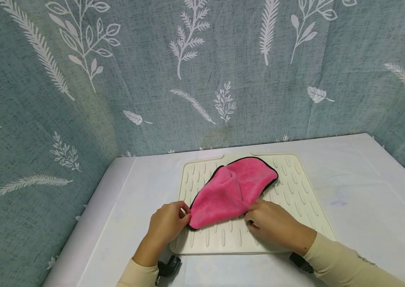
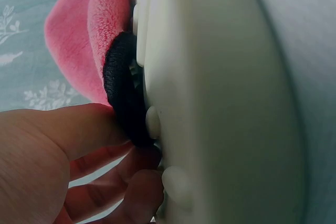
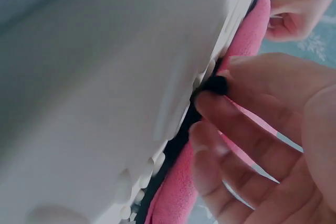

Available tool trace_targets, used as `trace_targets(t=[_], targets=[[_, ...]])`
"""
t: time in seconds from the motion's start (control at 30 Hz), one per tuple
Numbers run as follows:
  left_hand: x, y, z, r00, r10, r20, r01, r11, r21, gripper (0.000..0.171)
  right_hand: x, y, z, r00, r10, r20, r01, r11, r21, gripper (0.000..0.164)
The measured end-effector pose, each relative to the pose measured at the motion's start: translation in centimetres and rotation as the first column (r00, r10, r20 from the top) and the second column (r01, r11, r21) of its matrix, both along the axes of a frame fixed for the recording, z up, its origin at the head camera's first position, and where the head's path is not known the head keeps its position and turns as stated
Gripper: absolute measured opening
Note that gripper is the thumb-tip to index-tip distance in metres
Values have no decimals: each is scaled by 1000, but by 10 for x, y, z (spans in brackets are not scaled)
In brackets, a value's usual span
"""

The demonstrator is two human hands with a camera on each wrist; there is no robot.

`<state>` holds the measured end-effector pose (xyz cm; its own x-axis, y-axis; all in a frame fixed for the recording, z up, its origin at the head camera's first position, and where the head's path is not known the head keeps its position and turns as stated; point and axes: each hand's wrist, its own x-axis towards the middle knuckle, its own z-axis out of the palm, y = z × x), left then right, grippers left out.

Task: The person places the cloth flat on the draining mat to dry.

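Note:
A pink plush cloth with black edging [image 1: 220, 195] lies rumpled on a cream ribbed mat [image 1: 295, 199], a raised fold running through its middle. At the cloth's near left corner, my left hand [image 1: 169, 220] pinches the black edge between thumb and fingers. In the left wrist view, the left thumb [image 2: 89, 127] presses on that edging from above, close to the mat's ribs. My right hand [image 1: 274, 223] grips the near edge around its middle. The right wrist view shows a bit of black edging [image 3: 214, 85] caught between thumb and fingertips.
The mat lies on a white-covered table [image 1: 353, 175]. Behind and to the left hangs a grey-green curtain [image 1: 145, 71] with white leaf prints. Dark straps [image 1: 169, 266] are on both wrists, near the mat's front edge.

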<state>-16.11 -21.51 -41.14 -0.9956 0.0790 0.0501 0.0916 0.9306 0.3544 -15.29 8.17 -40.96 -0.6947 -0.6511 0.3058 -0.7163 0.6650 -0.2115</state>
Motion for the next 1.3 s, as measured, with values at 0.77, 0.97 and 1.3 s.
trace_targets(t=[0.77,0.97,1.3], targets=[[0,0,1,1000,5,9,-5,1000,18,10,-5,37,14,988,-53,-145,35,991,-127,26],[0,0,0,1000,2,6,-3,1000,18,11,-3,51,19,983,-73,-168,48,987,-150,31],[-1,0,-1,1000,-4,-2,4,1000,13,10,1,72,24,963,-127,-239,82,978,-191,37]])
